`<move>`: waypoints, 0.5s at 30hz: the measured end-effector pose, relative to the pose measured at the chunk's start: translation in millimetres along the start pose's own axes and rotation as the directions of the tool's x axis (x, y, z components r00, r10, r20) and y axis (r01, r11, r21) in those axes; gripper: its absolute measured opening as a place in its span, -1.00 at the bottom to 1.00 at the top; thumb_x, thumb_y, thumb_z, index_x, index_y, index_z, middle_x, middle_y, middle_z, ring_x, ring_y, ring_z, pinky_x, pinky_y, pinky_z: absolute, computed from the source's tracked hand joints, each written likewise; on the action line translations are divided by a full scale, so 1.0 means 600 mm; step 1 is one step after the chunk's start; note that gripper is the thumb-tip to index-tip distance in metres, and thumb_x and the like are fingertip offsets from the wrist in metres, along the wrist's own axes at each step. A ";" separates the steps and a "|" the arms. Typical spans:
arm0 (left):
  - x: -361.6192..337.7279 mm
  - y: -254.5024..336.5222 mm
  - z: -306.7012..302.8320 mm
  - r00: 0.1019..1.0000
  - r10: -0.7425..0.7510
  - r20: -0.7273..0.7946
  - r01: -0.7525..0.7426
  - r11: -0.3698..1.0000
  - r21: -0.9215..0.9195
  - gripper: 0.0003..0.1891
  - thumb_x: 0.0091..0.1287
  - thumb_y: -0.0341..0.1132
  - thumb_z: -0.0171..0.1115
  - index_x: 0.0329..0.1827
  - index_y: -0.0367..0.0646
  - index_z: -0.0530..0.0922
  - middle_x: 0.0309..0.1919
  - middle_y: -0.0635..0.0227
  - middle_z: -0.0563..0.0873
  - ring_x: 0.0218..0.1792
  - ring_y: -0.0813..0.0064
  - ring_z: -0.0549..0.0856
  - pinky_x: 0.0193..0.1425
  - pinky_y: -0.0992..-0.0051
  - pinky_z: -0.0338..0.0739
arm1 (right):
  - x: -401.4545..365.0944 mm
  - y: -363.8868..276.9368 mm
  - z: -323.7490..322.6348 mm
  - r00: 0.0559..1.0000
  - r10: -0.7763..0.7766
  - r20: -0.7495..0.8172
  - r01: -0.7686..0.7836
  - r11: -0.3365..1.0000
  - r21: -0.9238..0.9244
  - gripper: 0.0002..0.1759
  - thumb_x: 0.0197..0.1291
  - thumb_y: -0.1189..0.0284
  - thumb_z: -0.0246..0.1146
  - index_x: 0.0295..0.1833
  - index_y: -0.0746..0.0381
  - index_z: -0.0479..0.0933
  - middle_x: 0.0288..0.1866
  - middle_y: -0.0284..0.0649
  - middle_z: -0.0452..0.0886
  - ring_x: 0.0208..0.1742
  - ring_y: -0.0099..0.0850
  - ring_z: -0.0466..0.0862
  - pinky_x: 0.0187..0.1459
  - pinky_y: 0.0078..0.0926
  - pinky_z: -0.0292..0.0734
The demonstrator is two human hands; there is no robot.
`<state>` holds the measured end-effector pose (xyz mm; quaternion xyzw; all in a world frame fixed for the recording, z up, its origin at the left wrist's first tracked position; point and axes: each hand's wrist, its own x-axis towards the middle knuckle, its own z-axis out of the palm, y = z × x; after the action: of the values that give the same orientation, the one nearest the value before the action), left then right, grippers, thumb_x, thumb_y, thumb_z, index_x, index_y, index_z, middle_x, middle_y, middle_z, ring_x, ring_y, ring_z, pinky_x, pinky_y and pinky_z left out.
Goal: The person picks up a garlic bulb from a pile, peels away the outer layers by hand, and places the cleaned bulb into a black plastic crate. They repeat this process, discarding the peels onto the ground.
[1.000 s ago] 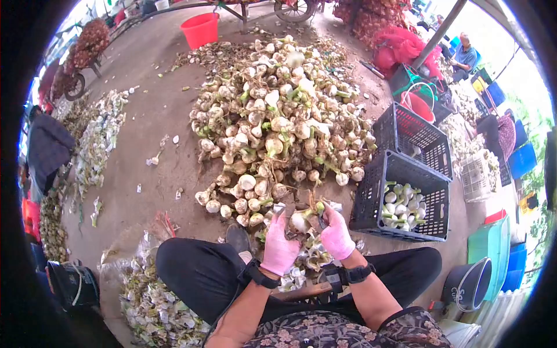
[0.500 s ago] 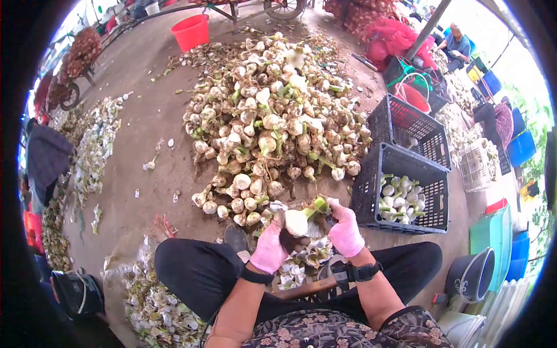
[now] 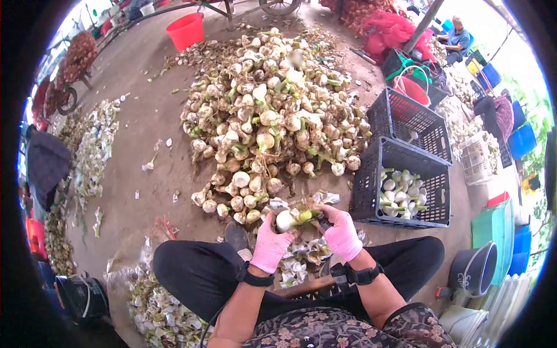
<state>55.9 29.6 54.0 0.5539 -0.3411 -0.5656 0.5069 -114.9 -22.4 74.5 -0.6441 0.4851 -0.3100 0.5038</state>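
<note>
A white garlic bulb (image 3: 285, 221) with a green stem is held in my left hand (image 3: 272, 243), which wears a pink glove. The bulb lies sideways, its stem pointing right. My right hand (image 3: 343, 236), also in a pink glove, is closed beside the stem end; a small dark thing shows at its fingers, too hidden to name. Loose papery skin hangs around the stem. Below my hands, peeled garlic skins (image 3: 293, 272) lie between my legs. Just beyond is a large heap of unpeeled garlic (image 3: 264, 116).
At the right, a black crate (image 3: 362, 200) holds peeled garlic bulbs; another black crate (image 3: 380, 119) stands behind it. A red bucket (image 3: 185, 32) is beyond the heap. Skins (image 3: 156, 307) lie at my left. A dark bucket (image 3: 481, 269) stands right. A person (image 3: 457, 40) sits far right.
The garlic bulb has shifted slightly left and turned, its stem now lower and pointing right. Loose skin now stands out above the stem near my right fingers.
</note>
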 end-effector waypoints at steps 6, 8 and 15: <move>-0.012 0.008 0.006 0.973 -0.024 0.229 0.098 0.943 -0.317 -0.32 0.04 -0.58 0.34 0.29 -0.30 0.30 0.04 0.32 0.56 0.00 0.52 0.58 0.11 0.51 0.50 | 0.032 0.003 -0.011 0.983 -0.065 -0.170 0.050 0.995 -0.091 -0.49 -0.19 0.79 -0.01 -0.04 0.36 0.58 -0.19 -0.02 0.69 -0.12 -0.33 0.69 -0.02 -0.50 0.52; -0.015 0.016 0.014 0.953 0.009 0.302 0.081 0.956 -0.283 -0.27 0.04 -0.42 0.49 0.28 -0.30 0.32 0.12 0.31 0.53 0.14 0.49 0.53 0.27 0.47 0.41 | 0.054 0.066 -0.023 0.960 -0.084 -0.266 0.006 0.960 -0.281 -0.55 -0.16 0.75 0.04 -0.09 0.32 0.60 -0.24 0.01 0.68 -0.20 -0.24 0.69 -0.10 -0.45 0.55; -0.016 0.022 0.022 0.969 0.024 0.244 0.078 0.913 -0.400 -0.28 0.01 -0.44 0.51 0.26 -0.26 0.34 0.13 0.32 0.54 0.16 0.49 0.53 0.26 0.46 0.43 | 0.040 0.059 -0.070 0.978 -0.192 -0.085 0.148 0.916 -0.372 -0.42 -0.10 0.66 0.25 0.17 0.24 0.47 0.07 -0.05 0.57 0.02 -0.24 0.62 0.07 -0.46 0.48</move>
<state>44.4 32.8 71.2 0.3673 -0.2678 -0.6948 0.5574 -155.2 -60.1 51.0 -0.7461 0.5055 -0.2956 0.3168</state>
